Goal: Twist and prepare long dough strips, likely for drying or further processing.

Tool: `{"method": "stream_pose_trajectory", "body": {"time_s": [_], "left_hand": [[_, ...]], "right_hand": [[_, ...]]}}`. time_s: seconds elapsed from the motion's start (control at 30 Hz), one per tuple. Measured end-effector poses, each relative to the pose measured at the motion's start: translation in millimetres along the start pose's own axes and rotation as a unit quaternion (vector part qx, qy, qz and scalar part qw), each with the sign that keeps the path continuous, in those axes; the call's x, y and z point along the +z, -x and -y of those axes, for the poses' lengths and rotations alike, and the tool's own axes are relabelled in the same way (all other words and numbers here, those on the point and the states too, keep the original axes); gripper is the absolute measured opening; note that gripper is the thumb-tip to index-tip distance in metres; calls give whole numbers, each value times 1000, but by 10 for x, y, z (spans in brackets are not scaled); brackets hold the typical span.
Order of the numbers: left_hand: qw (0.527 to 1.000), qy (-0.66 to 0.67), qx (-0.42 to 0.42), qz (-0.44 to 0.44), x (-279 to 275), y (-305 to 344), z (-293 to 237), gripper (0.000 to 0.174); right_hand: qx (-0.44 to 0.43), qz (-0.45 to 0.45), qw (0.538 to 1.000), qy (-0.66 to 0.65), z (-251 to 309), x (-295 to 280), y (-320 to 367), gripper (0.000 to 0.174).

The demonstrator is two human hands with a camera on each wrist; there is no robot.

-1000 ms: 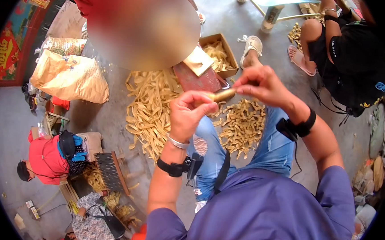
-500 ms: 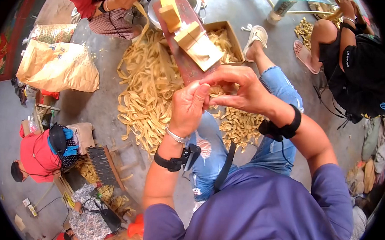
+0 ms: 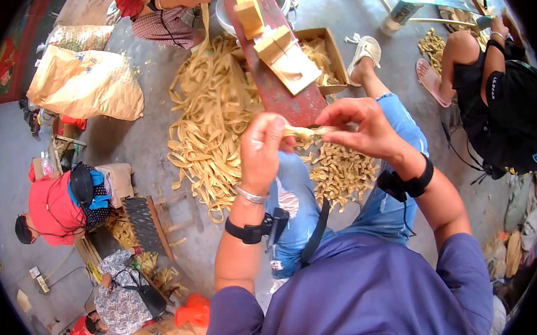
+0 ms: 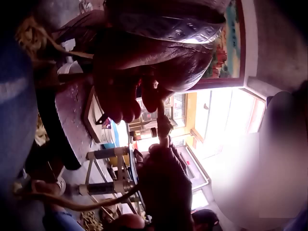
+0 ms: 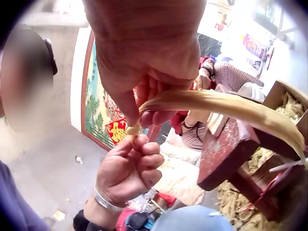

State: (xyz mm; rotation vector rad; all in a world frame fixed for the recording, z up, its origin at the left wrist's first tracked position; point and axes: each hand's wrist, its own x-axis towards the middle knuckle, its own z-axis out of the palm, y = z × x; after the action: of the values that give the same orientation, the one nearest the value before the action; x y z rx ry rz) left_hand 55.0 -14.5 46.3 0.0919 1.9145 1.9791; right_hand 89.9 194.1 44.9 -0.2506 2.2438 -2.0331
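A tan, flexible strip [image 3: 305, 133] with a knot in its middle stretches between the two hands in front of the lap. My left hand [image 3: 261, 151] pinches one end of it between thumb and fingers. The other side is pinched by my right hand [image 3: 361, 127], close to the knot. In the right wrist view, a long tail of the strip [image 5: 221, 103] trails from the right hand toward the right. The left wrist view is dark, but the knot [image 4: 164, 126] shows between the hands. Below them, a pile of short knotted pieces [image 3: 342, 176] lies on the floor between the legs.
A red bench [image 3: 285, 100] holding wooden blocks [image 3: 288, 60] stands ahead. Left of it lies a heap of long tan strips [image 3: 204, 150]; a cardboard box [image 3: 332, 54] of strips sits to its right. Other people sit around, one [image 3: 168, 2] just ahead on the left.
The hands came close together, then drew apart, and a knot now shows in the strip between them. The head view has shifted, bringing more of the red bench into sight.
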Motion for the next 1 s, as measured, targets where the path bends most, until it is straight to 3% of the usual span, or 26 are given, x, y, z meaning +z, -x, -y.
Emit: {"method": "stream_pose_trajectory", "body": {"time_s": [0.1,0.17,0.33,0.43,0.47,0.57,0.63,0.67,0.7,0.77,0.93,1.0], "left_hand": [[997,17,71,35,54,-138,-127,20],[988,-66,55,128,113,-159,-251,32],[987,8,44,155,227,-340,-234,26],[990,-64,46,114,264,-443,-116,26],[991,-81,63,90,240,-469,-144,19],[999,3,-6,45,80,-584,-46,13],[998,52,-8,19,20,-688,26,10],[997,79,-15,-3,-11,-756,71,11],[994,105,-20,-23,-31,-825,116,11],[994,106,-24,-26,-48,-930,207,12],[995,87,-33,-32,-80,-1159,285,13],[997,50,-50,-33,-66,-1250,355,13]], "right_hand": [[51,19,998,-13,11,-117,-53,19],[20,17,1000,-7,95,-137,-134,17],[-67,23,992,104,-2,-390,-288,18],[-59,41,991,111,-51,-380,-395,17],[-62,40,991,111,-87,-402,-435,17],[-45,39,992,108,-204,-511,-599,14],[-91,22,987,133,-296,-558,-767,12],[-40,20,986,159,-282,-604,-829,11],[-72,4,982,176,-339,-614,-904,11],[-134,-27,968,210,-475,-621,-1047,12],[-117,-58,965,227,-552,-628,-1234,11],[-144,-77,916,367,-770,-584,-1323,10]]}}
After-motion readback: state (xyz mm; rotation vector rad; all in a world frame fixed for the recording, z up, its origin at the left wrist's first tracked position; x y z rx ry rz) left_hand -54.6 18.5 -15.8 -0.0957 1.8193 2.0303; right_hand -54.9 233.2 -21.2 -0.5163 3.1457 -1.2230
